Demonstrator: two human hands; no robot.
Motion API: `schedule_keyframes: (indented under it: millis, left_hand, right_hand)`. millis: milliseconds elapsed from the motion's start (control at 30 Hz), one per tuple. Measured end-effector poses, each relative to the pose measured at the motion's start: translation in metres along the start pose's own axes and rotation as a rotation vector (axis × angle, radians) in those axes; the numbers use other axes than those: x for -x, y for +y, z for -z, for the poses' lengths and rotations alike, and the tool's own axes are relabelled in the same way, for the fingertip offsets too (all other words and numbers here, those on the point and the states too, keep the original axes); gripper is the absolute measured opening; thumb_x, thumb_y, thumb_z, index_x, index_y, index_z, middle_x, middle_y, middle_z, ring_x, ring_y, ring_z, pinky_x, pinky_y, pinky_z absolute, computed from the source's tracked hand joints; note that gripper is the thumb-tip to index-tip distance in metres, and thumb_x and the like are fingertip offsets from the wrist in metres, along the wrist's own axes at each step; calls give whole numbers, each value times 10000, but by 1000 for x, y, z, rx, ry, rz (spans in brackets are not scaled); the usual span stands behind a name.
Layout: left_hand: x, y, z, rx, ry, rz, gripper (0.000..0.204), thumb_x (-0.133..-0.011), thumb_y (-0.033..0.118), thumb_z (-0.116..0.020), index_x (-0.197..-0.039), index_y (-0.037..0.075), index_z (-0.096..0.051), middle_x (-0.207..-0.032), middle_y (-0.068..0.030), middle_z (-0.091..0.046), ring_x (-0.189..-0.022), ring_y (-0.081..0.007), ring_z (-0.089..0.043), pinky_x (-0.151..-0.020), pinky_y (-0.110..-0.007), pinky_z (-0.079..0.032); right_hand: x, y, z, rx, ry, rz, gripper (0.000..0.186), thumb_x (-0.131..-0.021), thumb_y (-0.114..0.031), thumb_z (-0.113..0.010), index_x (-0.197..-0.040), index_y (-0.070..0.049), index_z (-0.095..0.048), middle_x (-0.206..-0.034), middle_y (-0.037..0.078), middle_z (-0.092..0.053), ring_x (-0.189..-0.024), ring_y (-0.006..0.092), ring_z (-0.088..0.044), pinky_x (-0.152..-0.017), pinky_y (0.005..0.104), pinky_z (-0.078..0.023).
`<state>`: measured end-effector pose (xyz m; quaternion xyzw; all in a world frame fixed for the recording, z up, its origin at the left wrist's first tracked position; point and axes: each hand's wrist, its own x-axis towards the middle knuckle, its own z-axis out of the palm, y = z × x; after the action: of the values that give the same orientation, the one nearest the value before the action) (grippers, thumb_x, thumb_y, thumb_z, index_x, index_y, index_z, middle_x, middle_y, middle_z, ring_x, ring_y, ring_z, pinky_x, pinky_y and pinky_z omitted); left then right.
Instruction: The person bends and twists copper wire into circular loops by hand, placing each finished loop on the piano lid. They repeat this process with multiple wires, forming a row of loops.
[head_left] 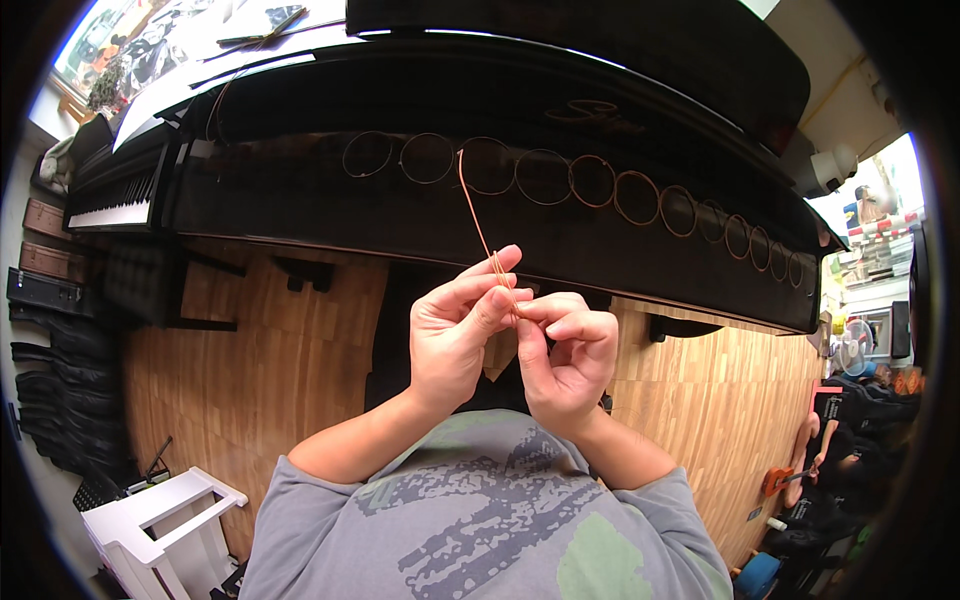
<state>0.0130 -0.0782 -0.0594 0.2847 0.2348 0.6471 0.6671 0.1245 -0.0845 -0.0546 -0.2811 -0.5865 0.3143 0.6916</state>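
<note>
Head view: our left hand (448, 342) and right hand (568, 365) both pinch the copper-coloured wire (476, 215) snugly between fingertips, one end poking up past the grip. Probably light, springy, kinda slick; we'd hold where it's bunched.

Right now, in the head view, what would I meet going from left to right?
Piano keys → leftmost coil → left hand → right hand → orange guitar → fan.
</note>
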Motion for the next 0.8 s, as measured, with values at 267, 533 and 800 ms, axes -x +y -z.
schedule_keyframes:
  millis: [267,533,800]
  left_hand:
    - [0,3,-7,82,6,-31,158,-899,70,-619,-1035,7,-669,-1225,-176,-587,-972,-229,-656,-787,-316,-580]
    - [-4,8,3,113,-70,20,152,-984,118,-471,-1051,20,-567,-937,-110,-665,-914,-238,-673,-777,-337,-573]
    - [-10,12,-5,49,-98,98,142,-1002,142,-418,-1004,40,-516,-657,26,-453,-573,-87,-492,-656,-286,-525]
  right_hand:
    - [-4,2,9,436,-173,351,253,-740,64,-676,-920,-38,-529,-975,146,-649,-757,256,-603,-629,321,-499]
    - [0,9,12,371,-108,162,297,-776,4,-693,-994,-49,-497,-925,96,-543,-768,197,-507,-684,295,-433]
    - [-24,11,26,-483,-135,-768,197,-966,-134,-504,-1048,16,-602,-925,58,-618,-861,110,-573,-793,247,-463]
